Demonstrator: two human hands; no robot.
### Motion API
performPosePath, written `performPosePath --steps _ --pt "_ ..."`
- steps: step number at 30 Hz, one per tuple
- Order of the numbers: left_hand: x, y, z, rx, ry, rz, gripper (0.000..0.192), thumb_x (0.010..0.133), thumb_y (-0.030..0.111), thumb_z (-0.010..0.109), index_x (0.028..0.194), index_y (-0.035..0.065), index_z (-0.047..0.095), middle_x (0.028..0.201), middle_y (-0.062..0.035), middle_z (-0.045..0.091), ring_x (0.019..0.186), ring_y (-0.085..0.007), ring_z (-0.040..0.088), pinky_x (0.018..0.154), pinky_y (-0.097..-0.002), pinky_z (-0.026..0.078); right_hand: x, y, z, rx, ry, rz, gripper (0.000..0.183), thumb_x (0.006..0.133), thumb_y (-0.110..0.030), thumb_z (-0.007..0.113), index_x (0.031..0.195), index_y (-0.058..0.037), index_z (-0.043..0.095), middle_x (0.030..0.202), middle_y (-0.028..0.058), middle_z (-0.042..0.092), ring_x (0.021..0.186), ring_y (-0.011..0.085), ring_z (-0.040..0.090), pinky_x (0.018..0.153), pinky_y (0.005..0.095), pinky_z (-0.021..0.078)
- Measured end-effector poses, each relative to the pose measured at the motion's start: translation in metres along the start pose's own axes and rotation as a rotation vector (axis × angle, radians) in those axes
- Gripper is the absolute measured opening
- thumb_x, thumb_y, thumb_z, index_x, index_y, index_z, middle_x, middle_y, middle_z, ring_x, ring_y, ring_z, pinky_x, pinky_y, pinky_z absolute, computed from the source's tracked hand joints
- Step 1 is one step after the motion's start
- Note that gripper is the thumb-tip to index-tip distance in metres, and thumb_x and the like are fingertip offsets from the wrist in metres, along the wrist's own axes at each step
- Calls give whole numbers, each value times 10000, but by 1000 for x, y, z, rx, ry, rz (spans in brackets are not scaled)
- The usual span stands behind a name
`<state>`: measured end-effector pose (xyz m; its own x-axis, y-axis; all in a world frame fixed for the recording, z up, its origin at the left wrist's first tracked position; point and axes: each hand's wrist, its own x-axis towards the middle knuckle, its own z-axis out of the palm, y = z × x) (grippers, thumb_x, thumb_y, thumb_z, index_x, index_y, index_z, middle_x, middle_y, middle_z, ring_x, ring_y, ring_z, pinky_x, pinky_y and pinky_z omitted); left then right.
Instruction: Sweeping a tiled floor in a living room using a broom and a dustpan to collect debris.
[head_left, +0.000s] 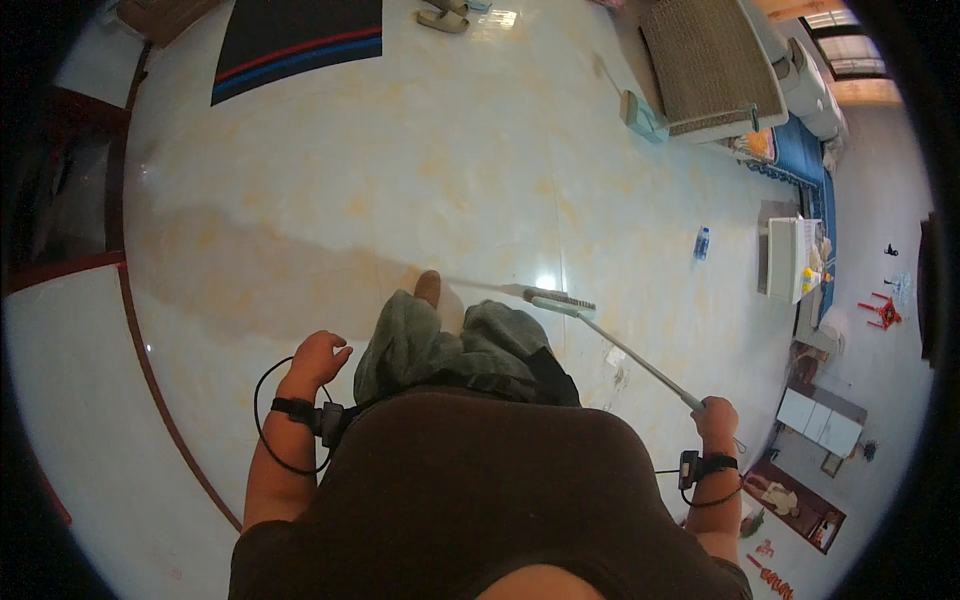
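Note:
My right hand (716, 420) grips the end of a light grey broom handle (637, 352). From there the handle slants forward to the broom head (559, 302), whose grey bristles lie just ahead of my legs at the tiled floor (420, 165). Some light and dark debris (617, 364) is on the tiles below the handle. On the other side my left hand (321, 358) hangs beside my thigh, fingers loosely curled and apart, with nothing in it. A brown shoe (428, 287) shows past my trouser leg; the other foot is hidden.
A plastic bottle (701, 244) lies on the floor to the right, near a white cabinet (784, 259). Ahead right, a pale green dustpan (643, 118) stands against a sofa (709, 60). A dark striped mat (300, 52) and slippers (444, 20) are farther ahead. The left wall (75, 337) is close.

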<state>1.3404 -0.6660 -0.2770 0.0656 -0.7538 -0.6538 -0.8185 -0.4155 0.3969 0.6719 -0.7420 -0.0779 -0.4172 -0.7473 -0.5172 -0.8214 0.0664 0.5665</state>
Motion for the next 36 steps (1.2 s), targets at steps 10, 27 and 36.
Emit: performPosePath --steps 10,27,36 --pt "45 17 -30 19 6 59 285 820 309 634 920 50 696 970 -167 644 954 -340 590 855 -428 462 -12 -11 45 -69 24 38 231 741 -301 698 860 -107 658 942 111 633 907 286 623 736 418 524" --pt "25 -15 12 -167 13 23 289 827 303 630 927 40 696 984 -181 644 931 -347 604 847 -412 475 -75 178 -151 298 -28 345 364 645 -149 764 954 20 673 648 94 610 467 146 539 440 306 424" --pt "33 -25 4 -174 54 67 302 820 311 636 927 35 696 986 -167 646 938 -333 602 833 -412 477 -91 145 -112 563 50 401 302 710 -117 715 948 59 657 645 85 607 510 148 556 441 298 453"
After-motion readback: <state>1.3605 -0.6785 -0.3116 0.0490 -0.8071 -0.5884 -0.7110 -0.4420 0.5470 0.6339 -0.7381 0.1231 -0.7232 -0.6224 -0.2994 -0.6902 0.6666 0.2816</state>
